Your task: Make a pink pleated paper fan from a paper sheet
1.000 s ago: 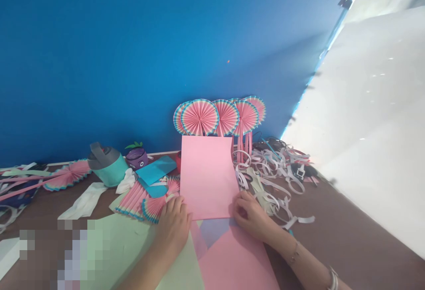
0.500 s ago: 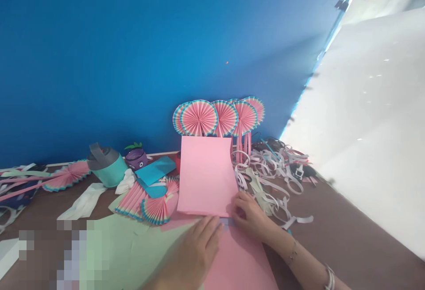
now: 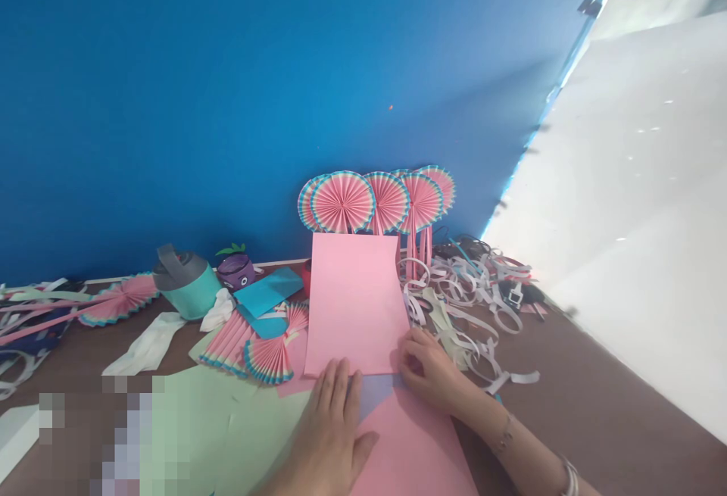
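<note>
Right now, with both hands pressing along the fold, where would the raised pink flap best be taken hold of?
Probably at the pink flap's free far edge, near its top right corner, reached from the right. That edge stands lifted off the table, while the left hand and right hand cover the fold line nearest the person.

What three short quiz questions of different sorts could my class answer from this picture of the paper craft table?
1. True or false: the left hand lies flat on the pink sheet.
2. Which stand against the blue board? A) round paper fans B) bottles C) books
3. Fill in: the right hand presses the sheet's ____ corner.

Key: 1 true; 2 A; 3 right.
</note>
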### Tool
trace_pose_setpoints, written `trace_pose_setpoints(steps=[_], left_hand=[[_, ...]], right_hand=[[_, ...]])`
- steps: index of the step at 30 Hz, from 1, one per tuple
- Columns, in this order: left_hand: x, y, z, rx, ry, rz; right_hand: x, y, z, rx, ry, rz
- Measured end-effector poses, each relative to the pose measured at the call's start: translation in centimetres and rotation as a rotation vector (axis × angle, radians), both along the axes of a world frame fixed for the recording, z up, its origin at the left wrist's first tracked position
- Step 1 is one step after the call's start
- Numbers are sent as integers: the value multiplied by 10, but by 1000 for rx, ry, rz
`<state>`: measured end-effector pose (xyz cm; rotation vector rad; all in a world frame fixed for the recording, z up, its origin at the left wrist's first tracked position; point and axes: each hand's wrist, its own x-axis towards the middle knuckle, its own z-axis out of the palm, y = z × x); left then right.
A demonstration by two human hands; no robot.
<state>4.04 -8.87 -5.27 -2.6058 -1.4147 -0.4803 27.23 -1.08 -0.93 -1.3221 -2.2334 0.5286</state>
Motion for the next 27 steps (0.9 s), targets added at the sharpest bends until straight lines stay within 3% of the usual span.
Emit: trace_pose_setpoints(steps=[7, 13, 20, 27], left_hand=[[1, 0, -5, -21, -12, 74], [4, 0, 0, -12, 9, 88], [-1, -1, 7, -21, 4, 219], [-2, -1, 8, -43, 25, 219]], right_hand=[[2, -1, -3, 25, -5, 0], [2, -1, -6, 44, -46, -18], [9, -1, -7, 46, -94, -117], [18, -1, 1, 33, -200, -148]])
